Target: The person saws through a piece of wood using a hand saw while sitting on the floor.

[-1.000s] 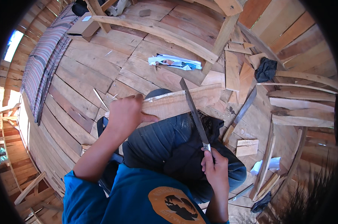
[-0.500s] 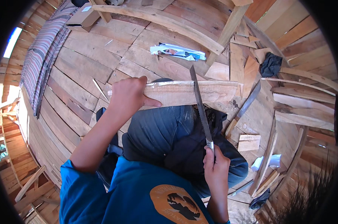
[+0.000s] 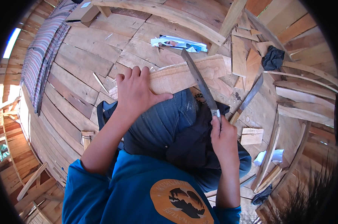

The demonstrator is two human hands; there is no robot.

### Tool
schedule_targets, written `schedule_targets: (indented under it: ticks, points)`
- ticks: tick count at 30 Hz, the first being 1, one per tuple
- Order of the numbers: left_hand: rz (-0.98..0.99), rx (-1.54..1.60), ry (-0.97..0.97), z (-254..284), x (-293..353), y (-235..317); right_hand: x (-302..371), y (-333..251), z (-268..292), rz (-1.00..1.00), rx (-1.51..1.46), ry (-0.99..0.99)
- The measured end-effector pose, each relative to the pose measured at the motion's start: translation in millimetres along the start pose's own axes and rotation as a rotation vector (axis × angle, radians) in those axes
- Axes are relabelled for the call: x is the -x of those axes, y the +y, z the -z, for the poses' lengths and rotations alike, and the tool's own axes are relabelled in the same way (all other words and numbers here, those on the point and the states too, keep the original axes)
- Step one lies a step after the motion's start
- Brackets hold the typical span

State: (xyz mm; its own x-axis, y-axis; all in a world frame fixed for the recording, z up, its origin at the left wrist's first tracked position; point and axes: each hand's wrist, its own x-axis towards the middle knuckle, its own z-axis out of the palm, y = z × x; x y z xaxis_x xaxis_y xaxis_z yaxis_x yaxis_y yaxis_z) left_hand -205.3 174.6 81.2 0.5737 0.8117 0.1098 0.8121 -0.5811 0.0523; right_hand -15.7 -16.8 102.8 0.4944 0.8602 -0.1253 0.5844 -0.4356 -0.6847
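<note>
A pale wooden board (image 3: 169,77) lies across in front of my knees, its right end tilted up and away. My left hand (image 3: 133,89) clasps the board near its left end, thumb along the near side and fingers over the far edge. In my right hand (image 3: 225,136) is the handle of a hand saw (image 3: 201,82). The narrow toothed blade slants up and left, crossing the board right of its middle. Whether the teeth sit in a cut cannot be made out.
A machete-like blade (image 3: 251,95) lies on the plank floor at my right, near a small wood block (image 3: 252,136). Beyond the board is a crumpled printed wrapper (image 3: 179,43). Offcuts and a black plastic bag (image 3: 272,58) lie at the far right; a cardboard box (image 3: 83,15) stands far left.
The board's right end has swung up and away, tilting it. My right hand and the saw have moved forward, the blade leaning further left. My left hand has shifted slightly right along the board.
</note>
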Motion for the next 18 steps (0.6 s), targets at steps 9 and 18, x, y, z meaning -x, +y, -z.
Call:
schedule_targets:
  ticks: [9, 18]
  points:
    - [0.078, 0.078, -0.22, -2, -8, 2, -5, -8, 23, 0.061, 0.155, -0.048]
    - [-0.049, 0.032, -0.127, -12, -9, 0, 26, -7, 30, 0.034, 0.23, -0.072]
